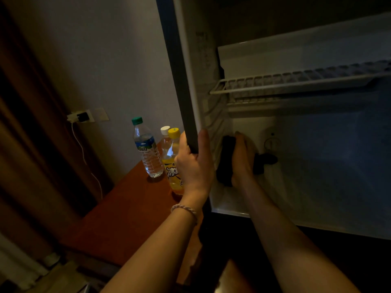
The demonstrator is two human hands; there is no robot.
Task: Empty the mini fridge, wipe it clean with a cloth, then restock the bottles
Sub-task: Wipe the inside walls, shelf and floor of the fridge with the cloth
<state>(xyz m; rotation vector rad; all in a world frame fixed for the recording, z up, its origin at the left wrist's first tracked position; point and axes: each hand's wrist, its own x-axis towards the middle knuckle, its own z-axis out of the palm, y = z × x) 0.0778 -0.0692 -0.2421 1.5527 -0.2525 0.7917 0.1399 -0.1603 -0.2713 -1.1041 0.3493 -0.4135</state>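
Note:
The mini fridge point(317, 187) stands open, and no bottles show inside it. My left hand point(193, 163) grips the dark left edge of the fridge frame point(179, 81), thumb on the inner side. Inside, my right hand point(243, 157) presses a dark cloth point(225, 166) against the lower left inner wall. Three bottles stand on the red-brown table left of the fridge: a clear water bottle point(146, 149) with a green cap, a yellow drink bottle point(172, 161) with a yellow cap, and a white-capped bottle point(165, 138) behind it.
A white wire shelf point(296, 81) spans the fridge above my right hand. A thermostat dial point(271, 142) sits on the back wall. The red-brown table point(118, 208) meets a wall with a socket and charger point(81, 116), whose white cable hangs down. A brown curtain hangs at left.

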